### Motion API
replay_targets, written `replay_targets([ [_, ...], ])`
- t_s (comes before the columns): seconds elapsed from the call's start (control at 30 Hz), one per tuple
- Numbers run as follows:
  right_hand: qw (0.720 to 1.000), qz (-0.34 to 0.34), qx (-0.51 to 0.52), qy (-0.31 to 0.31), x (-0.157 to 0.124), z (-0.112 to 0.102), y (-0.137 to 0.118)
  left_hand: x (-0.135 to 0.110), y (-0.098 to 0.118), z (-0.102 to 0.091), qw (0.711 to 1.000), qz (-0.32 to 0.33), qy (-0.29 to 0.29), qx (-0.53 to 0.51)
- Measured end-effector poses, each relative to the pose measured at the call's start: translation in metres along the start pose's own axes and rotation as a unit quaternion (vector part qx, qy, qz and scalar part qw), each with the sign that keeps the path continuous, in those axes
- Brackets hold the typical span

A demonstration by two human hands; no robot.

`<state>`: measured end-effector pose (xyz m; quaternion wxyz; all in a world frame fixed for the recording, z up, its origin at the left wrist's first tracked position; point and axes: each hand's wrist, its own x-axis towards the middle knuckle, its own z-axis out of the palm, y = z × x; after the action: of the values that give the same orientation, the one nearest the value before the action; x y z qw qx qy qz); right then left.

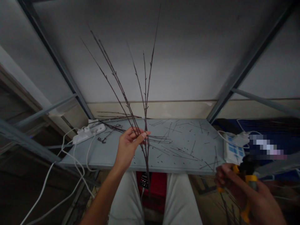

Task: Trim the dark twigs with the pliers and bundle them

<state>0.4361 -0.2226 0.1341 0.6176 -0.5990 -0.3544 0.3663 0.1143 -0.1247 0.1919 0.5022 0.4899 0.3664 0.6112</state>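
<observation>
Pale trousers (126,200) fill the bottom of the frame, a red box (159,187) and a black device (144,180) between the knees. Above them, the person's 2 hands work well apart. The left hand (127,147) is clenched around a bunch of dark twigs (145,106), its fingers (140,136) curled over the stems. The right hand (234,187), off to the right of the left, grasps yellow-handled pruning shears (248,178), dark head up. The twigs stand nearly upright, their long axis rising from the left fist and fanning out, thin tips pointing up and away from the person, lower ends dropping past the fist toward the lap. The left hand is the nearer to them; the shears sit right of the stems. Beyond the hands, a grey bench (187,165) is strewn with twig clippings (178,153), with a white power strip (87,133) to the left and a white-and-blue power strip (233,150) just beyond the right hand. White cables (67,162) trail off the left side. Farthest off, a pale wall panel (150,62) rises behind a steel frame upright (248,65).
</observation>
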Motion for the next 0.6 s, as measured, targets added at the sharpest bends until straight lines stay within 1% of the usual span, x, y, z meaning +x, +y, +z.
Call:
replay_targets([
  [0.07, 0.998, 0.052, 0.020, -0.040, 0.002, -0.001, 0.013, 0.000, -0.001, 0.003, 1.000, -0.009, -0.010, 0.004],
  [0.1, 0.996, 0.065, 0.015, -0.058, 0.002, 0.000, 0.017, 0.001, -0.002, 0.004, 1.000, -0.015, -0.015, 0.007],
  [0.17, 0.993, 0.063, -0.032, -0.091, 0.003, 0.008, 0.021, 0.002, -0.005, 0.007, 0.999, -0.029, -0.028, 0.015],
  [0.23, 0.987, 0.043, -0.092, -0.124, 0.002, 0.020, 0.016, 0.004, -0.009, 0.009, 0.998, -0.043, -0.042, 0.016],
  [0.3, 0.980, 0.017, -0.134, -0.147, 0.002, 0.036, 0.007, 0.004, -0.013, 0.010, 0.997, -0.062, -0.053, 0.009],
  [0.4, 0.977, -0.027, -0.146, -0.154, 0.004, 0.064, -0.007, 0.002, -0.020, 0.010, 0.994, -0.091, -0.058, -0.002],
  [0.5, 0.975, -0.072, -0.128, -0.168, 0.010, 0.094, -0.016, -0.002, -0.026, 0.012, 0.992, -0.111, -0.062, -0.004],
  [0.6, 0.974, -0.082, -0.067, -0.201, 0.018, 0.125, -0.018, -0.005, -0.031, 0.013, 0.990, -0.115, -0.076, -0.021],
])
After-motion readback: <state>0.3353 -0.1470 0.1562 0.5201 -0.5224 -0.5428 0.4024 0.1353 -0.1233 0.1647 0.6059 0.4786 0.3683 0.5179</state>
